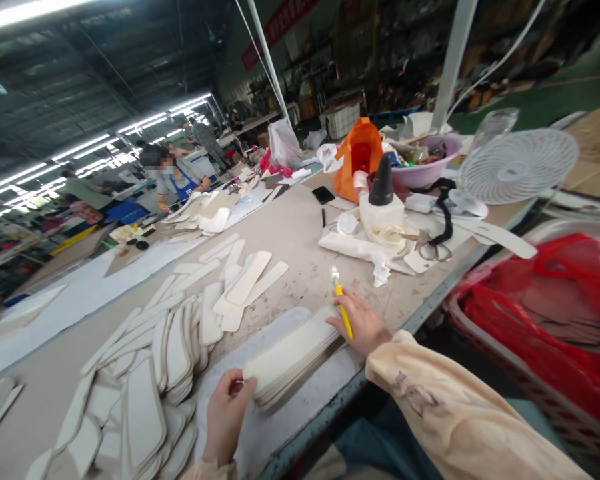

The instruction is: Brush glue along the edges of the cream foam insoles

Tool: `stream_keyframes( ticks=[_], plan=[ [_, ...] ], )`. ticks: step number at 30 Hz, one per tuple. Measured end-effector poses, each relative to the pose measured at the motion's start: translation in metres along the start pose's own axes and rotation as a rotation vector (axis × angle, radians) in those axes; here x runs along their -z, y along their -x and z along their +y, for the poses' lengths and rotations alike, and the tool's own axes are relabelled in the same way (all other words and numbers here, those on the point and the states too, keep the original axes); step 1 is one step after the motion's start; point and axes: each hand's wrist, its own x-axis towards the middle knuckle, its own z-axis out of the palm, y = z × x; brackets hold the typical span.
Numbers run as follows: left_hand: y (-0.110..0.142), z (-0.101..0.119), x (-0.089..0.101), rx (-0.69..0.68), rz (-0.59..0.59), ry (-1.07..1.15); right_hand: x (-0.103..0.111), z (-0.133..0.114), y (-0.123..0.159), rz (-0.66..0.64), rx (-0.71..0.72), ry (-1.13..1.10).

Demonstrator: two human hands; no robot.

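Note:
A stack of off-white flat strips point(290, 357) with rounded corners lies before me on a pale sheet point(220, 370). My left hand point(230, 407) has its thumb and fingers closed at the stack's near-left end; whether it pinches one strip or several is hard to tell. A yellow-handled brush point(344, 310) is gripped in my right hand point(360, 323), bristles pointing up and away, smeared with something whitish. Fingers of that hand touch the far-right end of the stack. To the left spreads a loose heap of similar strips point(145, 407).
Ahead right stand a white container point(383, 217) with a black cone, an orange bag point(360, 160), scissors point(435, 251), a purple basin point(425, 163) and a fan point(520, 167). A phone point(323, 195) lies behind. A red-lined basket point(545, 313) stands beyond the table edge. A co-worker point(180, 180) works opposite.

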Motion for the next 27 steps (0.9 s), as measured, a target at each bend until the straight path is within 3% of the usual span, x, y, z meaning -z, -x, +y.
stream_keyframes(
  ticks=[3,8,13,16,19,23,27],
  plan=[
    [0.004,0.017,-0.001,-0.034,0.039,0.284,0.003,-0.001,-0.003,0.048,0.059,-0.076],
    [0.005,0.063,-0.007,-0.058,0.045,0.843,0.006,-0.012,-0.004,0.019,0.150,-0.244],
    [-0.001,0.108,-0.007,-0.050,0.085,1.079,0.007,-0.027,0.001,-0.059,0.127,-0.562],
    [-0.007,0.127,-0.005,-0.057,0.036,1.164,0.006,-0.037,0.006,-0.048,0.101,-0.741],
    [-0.015,0.136,-0.001,-0.085,0.045,1.214,0.004,-0.045,0.011,-0.012,0.023,-0.769],
    [-0.024,0.136,0.003,-0.086,0.154,1.280,0.004,-0.047,0.012,0.113,-0.142,-0.655],
    [-0.020,0.130,-0.005,-0.033,0.167,1.340,0.001,-0.047,0.012,0.197,-0.226,-0.689]
  ],
)
